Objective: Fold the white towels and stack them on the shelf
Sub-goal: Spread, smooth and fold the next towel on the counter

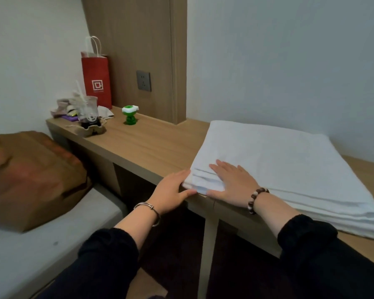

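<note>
Along the white wall, a long wooden table (pixel 138 145) ran from the far left to the near right. A bed (pixel 52 244) sat lower on the left, with a brown cushion (pixel 30 180) lying on its mattress. On the table's right part lay the stack of folded white towels (pixel 289 169), flat, its near-left corner at the table's front edge. A tall wood panel (pixel 134 50) rose behind the table, and a red paper bag (pixel 96 78) stood upright against it. The right grip (pixel 229 180), a bare hand, rested flat on top of the stack's corner, fingers straight, holding nothing. The left grip (pixel 173 190) touched the end of that same corner with straight fingers, thumb along the table edge, also clasping nothing. At the far left end, well apart from the towels, stood a plastic cup (pixel 88 113) with a straw and a small green figure (pixel 130 114). A grey socket (pixel 143 80) sat on the panel.
</note>
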`<control>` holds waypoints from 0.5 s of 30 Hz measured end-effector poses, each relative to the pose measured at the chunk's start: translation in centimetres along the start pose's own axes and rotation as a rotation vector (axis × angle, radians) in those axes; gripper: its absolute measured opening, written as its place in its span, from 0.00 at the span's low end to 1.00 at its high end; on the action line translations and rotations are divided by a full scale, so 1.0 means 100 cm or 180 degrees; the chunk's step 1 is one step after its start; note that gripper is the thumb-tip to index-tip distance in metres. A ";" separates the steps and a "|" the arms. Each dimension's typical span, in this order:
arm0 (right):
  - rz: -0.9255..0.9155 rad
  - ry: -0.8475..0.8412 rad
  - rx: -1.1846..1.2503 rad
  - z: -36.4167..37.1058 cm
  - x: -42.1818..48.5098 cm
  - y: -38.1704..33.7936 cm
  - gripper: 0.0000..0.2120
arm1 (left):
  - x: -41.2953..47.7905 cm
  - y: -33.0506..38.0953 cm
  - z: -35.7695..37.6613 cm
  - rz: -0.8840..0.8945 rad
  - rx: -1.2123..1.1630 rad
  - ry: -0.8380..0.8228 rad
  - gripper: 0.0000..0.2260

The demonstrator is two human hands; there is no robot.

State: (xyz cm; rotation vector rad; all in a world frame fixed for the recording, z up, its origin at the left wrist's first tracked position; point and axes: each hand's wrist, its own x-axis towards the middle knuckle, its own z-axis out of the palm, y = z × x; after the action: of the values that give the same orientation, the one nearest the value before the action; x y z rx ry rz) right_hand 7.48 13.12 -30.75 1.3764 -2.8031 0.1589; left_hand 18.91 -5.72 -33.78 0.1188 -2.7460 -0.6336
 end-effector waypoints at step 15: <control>0.0431 0.0757 0.0336 -0.027 0.017 -0.012 0.13 | -0.009 0.000 0.021 0.0020 -0.0342 0.0811 0.21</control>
State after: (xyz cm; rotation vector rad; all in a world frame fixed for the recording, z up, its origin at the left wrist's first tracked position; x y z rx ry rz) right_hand 7.30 11.27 -27.85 1.1003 -2.7196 0.4471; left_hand 19.08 -4.74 -35.82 0.1547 -2.4624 -0.7103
